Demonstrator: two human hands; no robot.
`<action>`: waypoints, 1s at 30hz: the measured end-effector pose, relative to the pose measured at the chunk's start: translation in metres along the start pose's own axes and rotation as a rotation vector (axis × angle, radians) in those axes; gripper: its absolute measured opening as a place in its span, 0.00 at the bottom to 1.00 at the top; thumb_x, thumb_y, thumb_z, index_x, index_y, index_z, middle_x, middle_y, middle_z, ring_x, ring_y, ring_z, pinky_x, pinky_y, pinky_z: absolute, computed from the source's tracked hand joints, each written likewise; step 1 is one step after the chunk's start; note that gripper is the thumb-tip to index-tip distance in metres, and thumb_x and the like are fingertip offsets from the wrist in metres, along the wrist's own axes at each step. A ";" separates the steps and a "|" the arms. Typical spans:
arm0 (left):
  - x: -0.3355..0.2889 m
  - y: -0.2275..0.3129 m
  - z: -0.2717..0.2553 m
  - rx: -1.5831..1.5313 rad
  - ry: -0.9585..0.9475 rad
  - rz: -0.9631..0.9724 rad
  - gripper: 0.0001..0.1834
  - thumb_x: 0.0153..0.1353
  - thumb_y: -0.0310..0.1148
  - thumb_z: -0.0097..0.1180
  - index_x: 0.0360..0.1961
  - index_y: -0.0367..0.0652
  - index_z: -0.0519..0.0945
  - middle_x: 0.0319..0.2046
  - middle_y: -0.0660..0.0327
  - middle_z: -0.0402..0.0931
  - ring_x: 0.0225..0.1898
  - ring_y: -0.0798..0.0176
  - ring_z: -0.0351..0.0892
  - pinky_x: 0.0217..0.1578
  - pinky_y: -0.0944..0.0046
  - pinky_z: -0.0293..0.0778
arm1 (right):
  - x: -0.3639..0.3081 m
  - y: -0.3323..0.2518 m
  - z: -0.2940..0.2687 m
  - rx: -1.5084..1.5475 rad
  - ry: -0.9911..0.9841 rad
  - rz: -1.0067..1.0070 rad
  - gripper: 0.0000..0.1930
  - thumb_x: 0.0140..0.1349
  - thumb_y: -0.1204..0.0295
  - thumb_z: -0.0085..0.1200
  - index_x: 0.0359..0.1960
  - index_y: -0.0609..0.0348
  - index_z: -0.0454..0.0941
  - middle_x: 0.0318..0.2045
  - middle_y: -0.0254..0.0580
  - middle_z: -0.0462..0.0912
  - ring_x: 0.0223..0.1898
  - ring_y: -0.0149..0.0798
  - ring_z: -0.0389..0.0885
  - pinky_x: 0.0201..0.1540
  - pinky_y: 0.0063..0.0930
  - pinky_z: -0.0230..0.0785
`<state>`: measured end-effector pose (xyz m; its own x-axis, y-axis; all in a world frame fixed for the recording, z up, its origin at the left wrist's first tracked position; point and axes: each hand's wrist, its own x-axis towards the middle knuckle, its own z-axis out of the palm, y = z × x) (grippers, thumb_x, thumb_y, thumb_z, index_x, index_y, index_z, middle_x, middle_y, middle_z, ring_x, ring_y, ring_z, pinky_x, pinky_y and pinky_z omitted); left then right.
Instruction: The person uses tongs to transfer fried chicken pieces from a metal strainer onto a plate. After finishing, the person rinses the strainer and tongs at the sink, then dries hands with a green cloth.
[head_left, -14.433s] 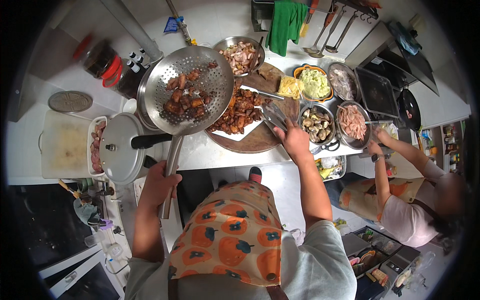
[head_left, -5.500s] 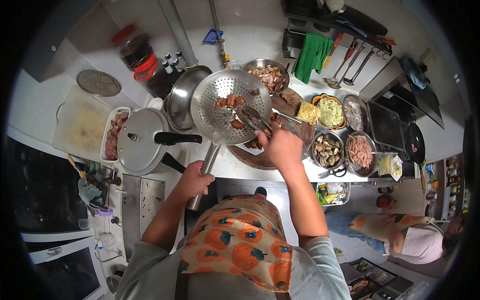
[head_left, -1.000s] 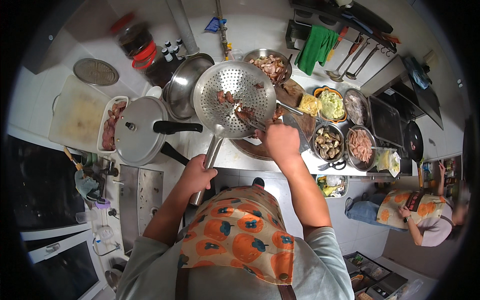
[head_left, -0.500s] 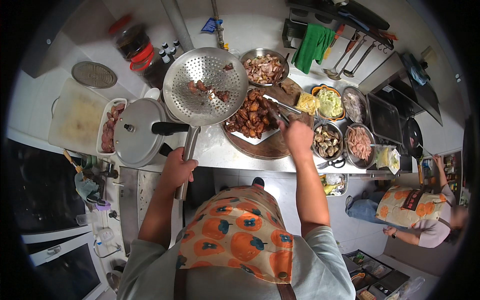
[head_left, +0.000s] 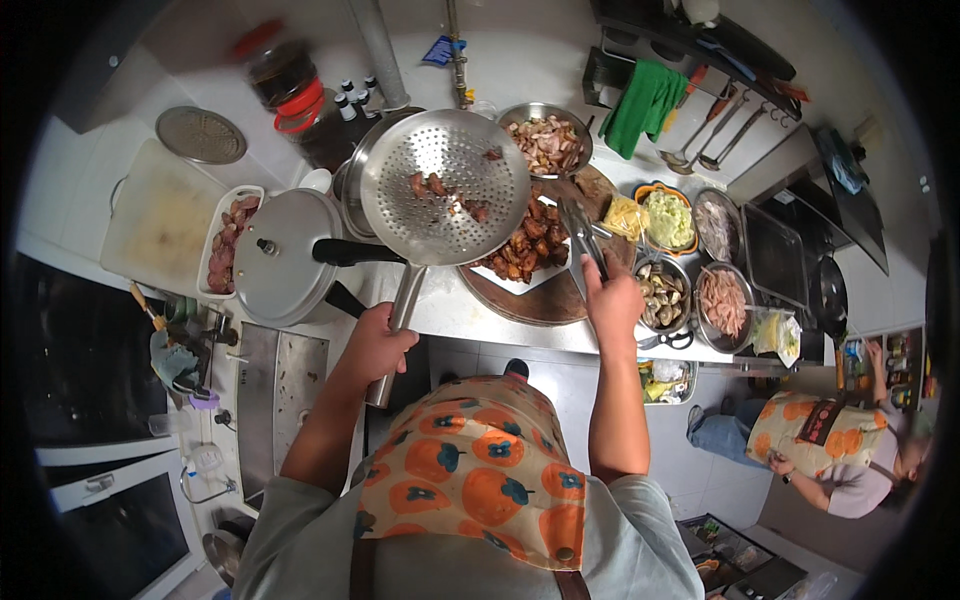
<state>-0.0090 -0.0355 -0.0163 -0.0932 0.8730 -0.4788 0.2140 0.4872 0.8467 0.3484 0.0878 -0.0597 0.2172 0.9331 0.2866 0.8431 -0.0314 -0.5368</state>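
My left hand (head_left: pixel 372 345) is wrapped around the metal handle of a large perforated strainer (head_left: pixel 440 205). A few browned meat pieces (head_left: pixel 430 186) lie in its bowl. The strainer hangs tilted over the left part of a heap of dark browned meat (head_left: pixel 535 245), hiding some of it. That heap sits on a white plate (head_left: pixel 520 284) upon a round wooden chopping board (head_left: pixel 550 310). At the board's right side my right hand (head_left: pixel 612 297) grips metal tongs (head_left: pixel 577 225), their tips pointing away from me. I see no food between the tips.
A lidded pressure cooker (head_left: pixel 285 250) and a tray of raw meat (head_left: pixel 228 250) stand left. Bowls of clams (head_left: pixel 662 290), pale meat strips (head_left: pixel 722 300) and chopped greens (head_left: pixel 668 220) line the right, with scissors (head_left: pixel 665 340) at the edge. A co-worker (head_left: pixel 820 430) stands far right.
The strainer has shifted right, covering more of the heap. My right hand has drawn the tongs right, off the meat, and they point more straight ahead. The co-worker's lower hand has come up to the apron.
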 end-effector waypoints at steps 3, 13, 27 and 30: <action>-0.001 -0.003 0.008 -0.001 -0.037 -0.022 0.07 0.63 0.23 0.62 0.40 0.36 0.76 0.23 0.62 0.76 0.16 0.67 0.77 0.18 0.62 0.74 | 0.004 -0.032 -0.017 0.063 -0.066 -0.235 0.29 0.69 0.45 0.64 0.58 0.57 0.87 0.34 0.55 0.90 0.35 0.60 0.91 0.39 0.52 0.82; -0.001 -0.017 0.037 0.070 -0.123 -0.035 0.09 0.65 0.22 0.63 0.40 0.37 0.74 0.23 0.64 0.73 0.15 0.69 0.75 0.16 0.64 0.72 | 0.031 -0.109 0.044 -0.305 -0.383 -0.333 0.27 0.69 0.42 0.61 0.37 0.58 0.87 0.33 0.50 0.91 0.34 0.56 0.92 0.39 0.50 0.84; -0.010 0.004 -0.026 0.018 0.011 0.024 0.10 0.62 0.25 0.64 0.40 0.32 0.76 0.22 0.59 0.77 0.16 0.65 0.78 0.18 0.61 0.75 | 0.074 -0.047 -0.001 -0.209 -0.247 -0.002 0.27 0.72 0.42 0.59 0.51 0.52 0.91 0.34 0.56 0.91 0.40 0.61 0.91 0.46 0.53 0.82; -0.008 0.014 -0.039 0.062 0.097 0.033 0.10 0.61 0.26 0.64 0.39 0.32 0.77 0.22 0.59 0.77 0.15 0.64 0.78 0.18 0.61 0.75 | 0.061 -0.038 0.035 -0.329 -0.259 -0.177 0.27 0.69 0.42 0.62 0.40 0.58 0.89 0.30 0.54 0.90 0.34 0.57 0.92 0.40 0.48 0.84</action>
<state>-0.0433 -0.0350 0.0087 -0.1782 0.8881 -0.4237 0.2782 0.4585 0.8440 0.3123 0.1583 -0.0501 -0.0392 0.9919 0.1210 0.9767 0.0637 -0.2050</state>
